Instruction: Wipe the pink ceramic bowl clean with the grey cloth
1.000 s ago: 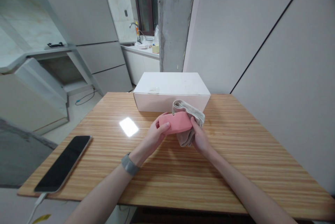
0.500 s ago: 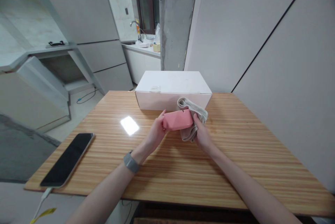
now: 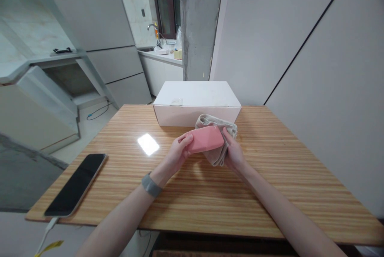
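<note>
A smooth pink case [image 3: 207,139] with rounded corners is held above the table, in front of the white box. My left hand [image 3: 179,151] grips its left end, thumb on top. My right hand [image 3: 234,152] is closed on a folded grey-beige cloth [image 3: 214,157], its thumb over the edge. The cloth lies behind and under the right end of the case, touching it. What the case is for does not show, and most of my right fingers are hidden behind the cloth.
The white box [image 3: 196,95] stands at the far edge of the wood-grain table [image 3: 285,169]. On the left lies a dark phone [image 3: 76,185] with a white cable [image 3: 48,229] plugged in. A grey pillar [image 3: 198,25] and a white wall rise beyond the table.
The pink case has turned in my left hand; the notch on its upper edge no longer shows. My left thumb has come onto its top. The cloth has shifted slightly left behind it.
</note>
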Action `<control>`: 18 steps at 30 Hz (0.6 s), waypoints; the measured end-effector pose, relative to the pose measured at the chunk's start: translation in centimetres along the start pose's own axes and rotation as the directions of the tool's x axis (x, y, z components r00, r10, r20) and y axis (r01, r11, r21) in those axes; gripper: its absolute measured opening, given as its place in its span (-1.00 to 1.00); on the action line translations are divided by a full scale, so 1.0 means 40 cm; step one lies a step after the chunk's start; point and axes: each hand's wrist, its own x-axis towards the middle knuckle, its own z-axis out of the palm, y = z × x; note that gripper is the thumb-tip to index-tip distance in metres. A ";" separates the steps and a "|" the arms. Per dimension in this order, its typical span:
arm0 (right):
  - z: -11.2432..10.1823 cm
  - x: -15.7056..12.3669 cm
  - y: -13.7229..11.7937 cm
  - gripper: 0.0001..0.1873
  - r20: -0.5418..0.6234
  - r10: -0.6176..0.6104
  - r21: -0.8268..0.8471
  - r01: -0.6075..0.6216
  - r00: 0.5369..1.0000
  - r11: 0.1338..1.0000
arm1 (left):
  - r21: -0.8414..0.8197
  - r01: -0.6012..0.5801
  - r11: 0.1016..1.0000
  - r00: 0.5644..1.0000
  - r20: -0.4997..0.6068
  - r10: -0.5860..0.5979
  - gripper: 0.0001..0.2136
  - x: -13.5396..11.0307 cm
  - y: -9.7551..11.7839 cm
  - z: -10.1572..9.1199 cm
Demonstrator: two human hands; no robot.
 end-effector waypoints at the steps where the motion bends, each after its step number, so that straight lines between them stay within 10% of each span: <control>1: 0.001 -0.001 0.000 -0.54 0.003 -0.005 -0.014 0.005 1.000 1.000 | 0.004 0.004 1.000 1.000 -0.029 -0.004 -0.61 0.000 0.002 -0.001; 18: -0.039 -0.009 0.038 -0.50 -0.075 -0.337 -0.391 0.283 0.939 0.876 | 0.095 -0.047 0.994 0.975 -0.212 0.066 -0.62 0.006 -0.003 0.000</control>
